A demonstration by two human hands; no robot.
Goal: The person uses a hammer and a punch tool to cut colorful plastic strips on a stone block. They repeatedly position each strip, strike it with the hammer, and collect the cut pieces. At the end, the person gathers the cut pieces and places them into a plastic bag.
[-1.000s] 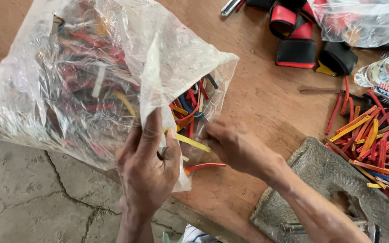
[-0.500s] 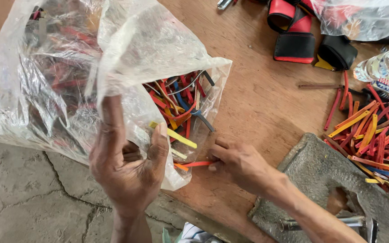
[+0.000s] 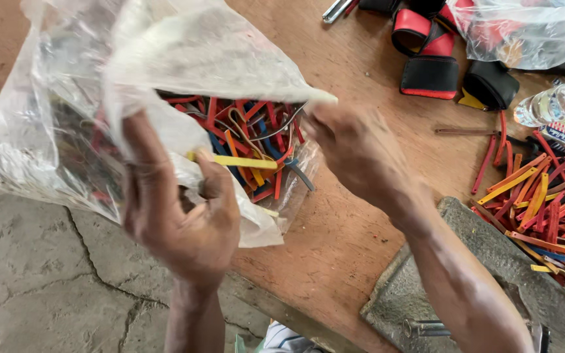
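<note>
Head view: looking down on a wooden counter (image 3: 361, 59) at its edge, with a cracked concrete floor (image 3: 40, 287) below on the left.
Bag: a clear plastic bag (image 3: 184, 59) lies half on the counter and half over its edge, mouth held open, stuffed with red, orange, yellow and blue strips (image 3: 253, 140).
Left hand (image 3: 181, 212): closed on the lower lip of the bag, thumb pressing a yellow strip (image 3: 243, 161) against the plastic – fingers clamped, not loose.
Right hand (image 3: 354, 147): pinched on the upper lip of the bag at its far corner, pulling it up and away from the left hand.
Hands: apart, one on each side of the bag's mouth.
Loose pile (image 3: 544, 196): more coloured strips spread on the counter at the right, well apart from the bag.
Vise (image 3: 485, 261): a grey metal block at the counter's near edge, under the right forearm.
Far edge: red-and-black pouches (image 3: 429, 68), a second plastic bag (image 3: 531, 29) – and a clear bottle (image 3: 557, 101) lying on its side.
</note>
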